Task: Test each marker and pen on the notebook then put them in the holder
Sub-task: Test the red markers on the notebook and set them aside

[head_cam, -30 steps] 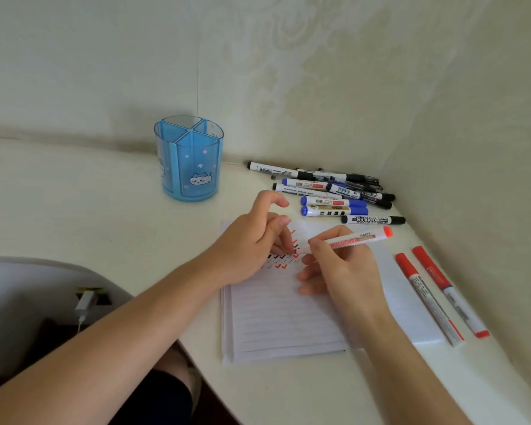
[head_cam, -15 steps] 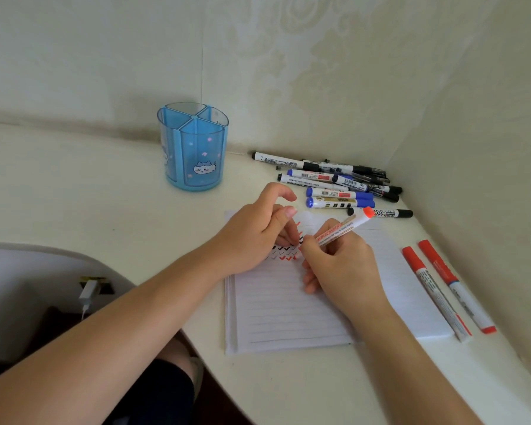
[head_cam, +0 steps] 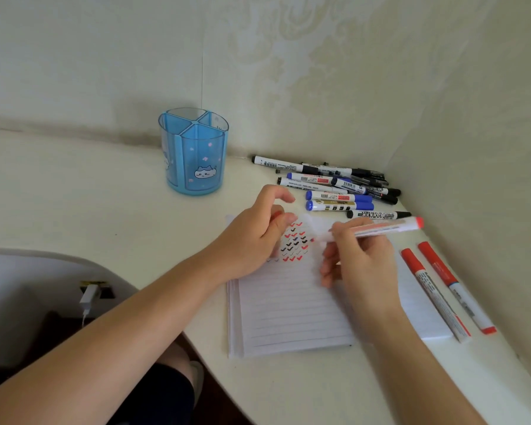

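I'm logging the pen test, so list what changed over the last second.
The right hand tipped the red marker up, then flat again, and drew its tip rightward off the check marks, so the hands are further apart. Nothing was picked up or let go. The left hand still pinches what looks like the red cap. The holder, notebook and pile of pens have not moved.

This looks like a private room in a home, a small study corner. The white desk has a rounded edge and fits into the corner of two walls. The wallpaper beyond the hands carries a pale embossed flower pattern. Beyond the left hand stands a blue pen holder with a cartoon cat on it. Left of the left forearm and lower down, a white charger sits in a socket.
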